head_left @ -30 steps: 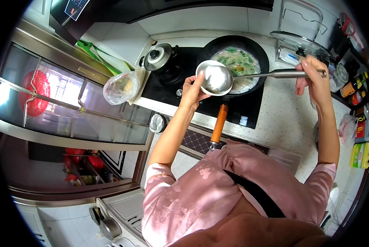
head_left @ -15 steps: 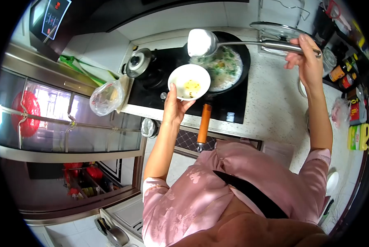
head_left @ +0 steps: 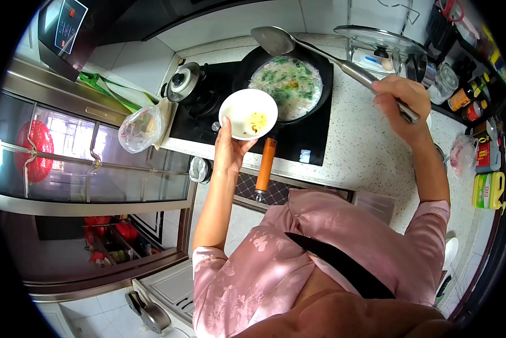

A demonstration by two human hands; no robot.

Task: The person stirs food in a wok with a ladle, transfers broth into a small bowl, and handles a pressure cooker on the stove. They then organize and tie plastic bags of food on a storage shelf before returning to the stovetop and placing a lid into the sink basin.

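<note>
My left hand [head_left: 231,147] grips a white bowl [head_left: 237,116] by its near rim, thumb over the edge. A little yellowish residue lies in the bowl. In my right hand [head_left: 404,107] is the handle of a metal spatula [head_left: 343,65], its broad head raised over the far side of the wok. Behind the bowl, the dark wok [head_left: 324,90] sits on the cooktop, holding pale broth with chopped greens [head_left: 289,79]. Its wooden handle [head_left: 267,164] points toward me. The bowl hangs near the wok's left front rim and hides part of it.
On the black cooktop [head_left: 303,141], a small lidded pot [head_left: 183,82] stands at the left. A plastic bag [head_left: 140,129] lies beside it at the counter's edge. A glass lid [head_left: 379,38] rests at the back right, near sauce bottles [head_left: 461,100]. A yellow-green jug [head_left: 488,190] stands far right.
The spatula head has turned and lifted toward the back of the wok, no longer catching bright glare. My right hand has come lower and left. The bowl stays in my left hand.
</note>
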